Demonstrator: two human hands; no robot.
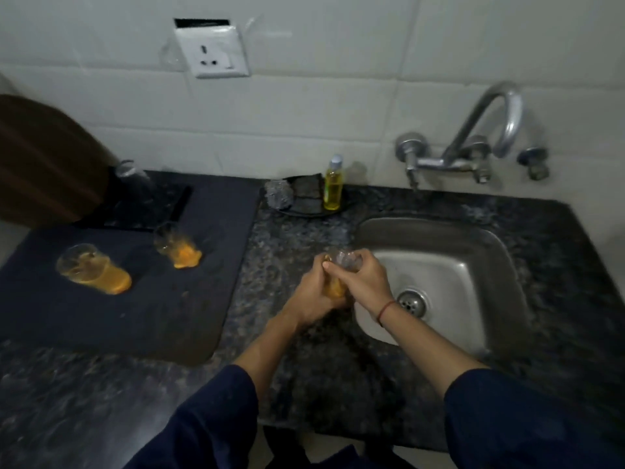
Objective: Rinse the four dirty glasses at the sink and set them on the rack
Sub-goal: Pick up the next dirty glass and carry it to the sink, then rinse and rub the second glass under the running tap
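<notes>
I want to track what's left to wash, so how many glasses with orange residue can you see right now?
3. One glass sits near the mat's left edge, a second glass stands further back on the mat, and a third glass is held in both hands beside the sink. A fourth may be hidden.

A yellow soap bottle (333, 191) stands beside a steel scrubber (278, 193); wall socket (213, 55) above.

You hold one clear glass (338, 275) with orange residue between both hands, at the left rim of the sink (439, 265). Two more glasses (93, 270) (176, 247) with orange liquid at the bottom stand upright on the dark mat (135, 299), toward its left and middle part, well apart. A fourth clear glass (130, 174) sits on the black rack (148, 208) at the back left corner of the surface.
</notes>
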